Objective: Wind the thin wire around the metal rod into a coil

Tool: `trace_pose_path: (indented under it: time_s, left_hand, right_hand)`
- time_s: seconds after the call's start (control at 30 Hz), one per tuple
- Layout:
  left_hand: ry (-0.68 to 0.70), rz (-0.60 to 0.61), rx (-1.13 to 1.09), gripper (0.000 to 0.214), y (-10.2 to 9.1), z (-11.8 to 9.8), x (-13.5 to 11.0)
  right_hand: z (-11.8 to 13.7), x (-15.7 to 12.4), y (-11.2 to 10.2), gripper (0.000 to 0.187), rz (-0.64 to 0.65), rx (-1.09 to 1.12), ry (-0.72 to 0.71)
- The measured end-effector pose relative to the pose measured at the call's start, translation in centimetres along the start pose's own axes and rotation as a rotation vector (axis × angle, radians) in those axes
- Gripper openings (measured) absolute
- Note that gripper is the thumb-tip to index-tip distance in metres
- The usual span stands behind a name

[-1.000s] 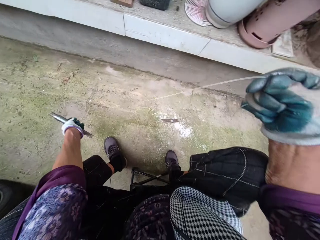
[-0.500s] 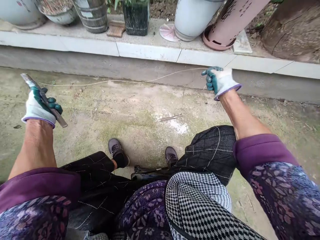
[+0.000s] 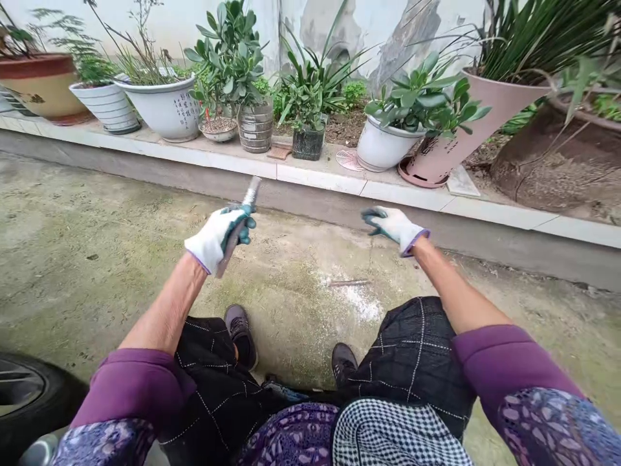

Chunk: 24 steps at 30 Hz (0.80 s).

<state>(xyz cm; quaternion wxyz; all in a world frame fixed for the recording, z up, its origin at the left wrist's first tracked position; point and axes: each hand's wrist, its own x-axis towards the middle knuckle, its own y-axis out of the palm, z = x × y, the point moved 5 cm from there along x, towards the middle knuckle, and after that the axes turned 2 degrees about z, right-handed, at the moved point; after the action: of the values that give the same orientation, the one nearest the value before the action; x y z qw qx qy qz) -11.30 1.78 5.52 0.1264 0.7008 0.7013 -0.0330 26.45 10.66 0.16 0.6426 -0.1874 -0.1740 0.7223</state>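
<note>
I see the hands closer together now. White-and-teal-gloved left hand (image 3: 220,234) is wrapped round a slim grey-brown rod (image 3: 233,241); similarly gloved right hand (image 3: 388,223), opposite, half-curled, hold unclear. Any line between them: probably slack.

Teal and white gloves (image 3: 206,241), grey rod (image 3: 233,239), checked black trousers (image 3: 412,349)

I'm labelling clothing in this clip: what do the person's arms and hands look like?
The left hand and right hand wear white gloves with teal-coated fingers and purple cuff edges. The forearms are bare up to purple sleeve bands; above is floral-patterned fabric.
</note>
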Motion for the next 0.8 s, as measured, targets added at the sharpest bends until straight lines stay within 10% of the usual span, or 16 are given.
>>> trace_pose_path:
  time_s: [0.3,0.5,0.8]
  left_hand:
    - [0.023,0.294,0.127,0.022,7.4,0.1,0.0]
    - [0.054,0.405,0.163,0.024,8.6,-0.2,-1.4]
    - [0.015,0.467,0.122,0.043,8.0,1.0,-1.7]
  right_hand:
    - [11.5,-1.8,11.1,0.048,0.37,0.526,-0.326]
    - [11.3,-3.7,10.8,0.036,0.596,0.566,-0.212]
    - [11.2,-4.6,8.8,0.026,0.425,0.51,-0.2]
